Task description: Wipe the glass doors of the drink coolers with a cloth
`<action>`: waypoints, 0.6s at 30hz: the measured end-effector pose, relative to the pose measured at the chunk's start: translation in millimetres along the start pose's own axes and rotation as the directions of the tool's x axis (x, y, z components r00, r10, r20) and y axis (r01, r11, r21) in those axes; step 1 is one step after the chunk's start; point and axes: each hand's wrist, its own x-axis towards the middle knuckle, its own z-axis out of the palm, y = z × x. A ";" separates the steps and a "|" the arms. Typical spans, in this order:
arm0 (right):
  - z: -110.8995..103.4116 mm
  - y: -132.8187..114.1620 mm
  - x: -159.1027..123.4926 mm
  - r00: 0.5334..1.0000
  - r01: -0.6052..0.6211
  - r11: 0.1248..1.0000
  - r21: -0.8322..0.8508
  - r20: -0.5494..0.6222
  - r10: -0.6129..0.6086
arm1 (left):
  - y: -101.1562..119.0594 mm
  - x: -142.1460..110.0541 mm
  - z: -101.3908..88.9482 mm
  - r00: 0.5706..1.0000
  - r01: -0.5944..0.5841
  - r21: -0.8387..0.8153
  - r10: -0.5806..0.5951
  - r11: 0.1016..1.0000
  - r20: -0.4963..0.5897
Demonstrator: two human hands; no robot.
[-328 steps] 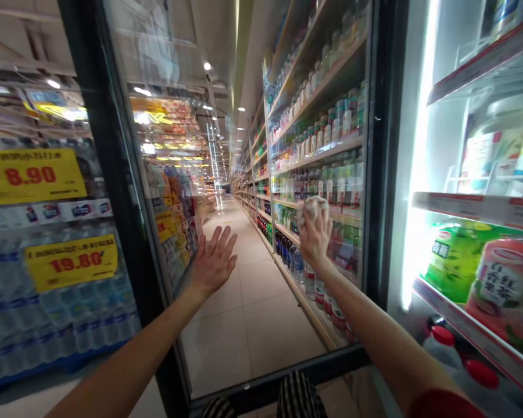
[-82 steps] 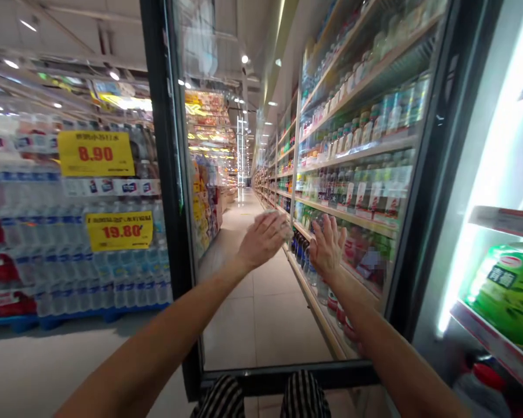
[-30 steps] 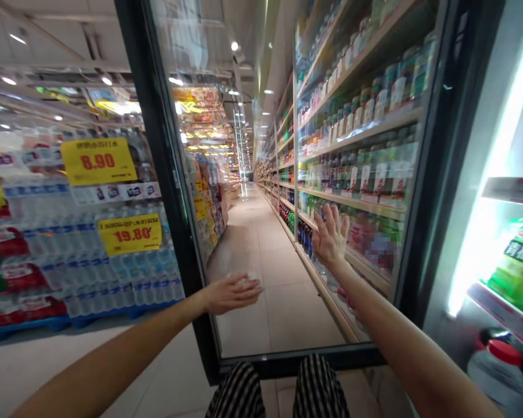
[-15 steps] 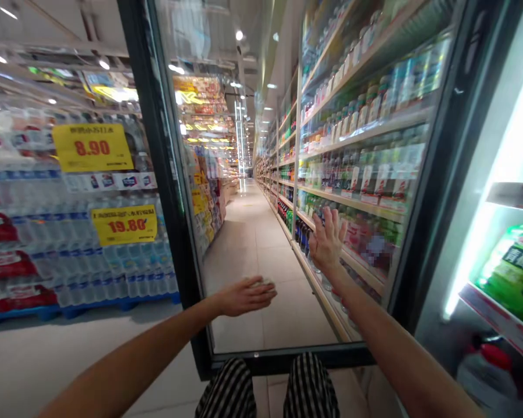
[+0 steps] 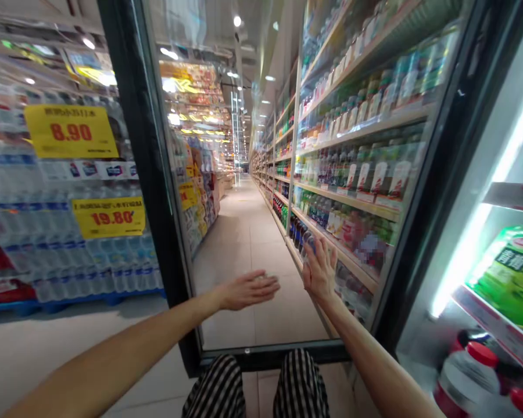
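Note:
My left hand (image 5: 249, 290) is stretched out over the lower part of a glass cooler door (image 5: 226, 244), fingers extended sideways and holding nothing. Just right of it, my right hand (image 5: 321, 270) is raised with fingers spread in front of the same pane. Whether either hand touches the glass, I cannot tell. The door's black frame (image 5: 133, 133) runs down on the left, and its bottom bar (image 5: 274, 354) passes just beyond my striped-clad knees (image 5: 303, 383).
At the left, bottled water packs (image 5: 87, 264) stand stacked on a blue pallet (image 5: 108, 297) under yellow price signs (image 5: 70, 132). To the right, a lit cooler holds a green package (image 5: 516, 270) and a red-capped bottle (image 5: 468, 371). Bottle shelves (image 5: 353, 200) and an aisle appear in the glass.
My right hand has moved lower and a little left, while my left hand stays nearly in place. The door frame and price signs have shifted left in view.

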 end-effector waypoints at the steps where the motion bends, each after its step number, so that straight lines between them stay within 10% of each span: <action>1: -1.1 1.0 -4.5 1.000 -0.012 1.000 -0.002 -0.008 0.012 | -11.1 0.2 -3.3 0.997 0.079 0.011 -0.079 0.997 -0.018; 6: -1.6 3.9 -11.5 0.996 -0.077 0.997 -0.011 -0.040 0.076 | -48.3 9.6 -11.7 0.821 0.560 0.016 -0.552 0.828 -0.147; 10: 2.6 -4.6 -9.7 0.999 -0.042 0.999 0.000 -0.013 0.042 | -19.5 16.6 -2.4 0.972 0.227 -0.027 -0.228 0.974 -0.052; 13: 4.6 -11.3 -9.1 0.999 -0.041 0.999 0.005 0.003 0.041 | -31.0 23.7 -6.2 0.970 0.237 -0.031 -0.239 0.971 -0.049; 18: 3.6 -20.6 -8.8 0.998 -0.069 0.997 0.033 -0.007 0.069 | -67.9 34.7 -20.5 0.741 0.656 -0.014 -0.647 0.755 -0.181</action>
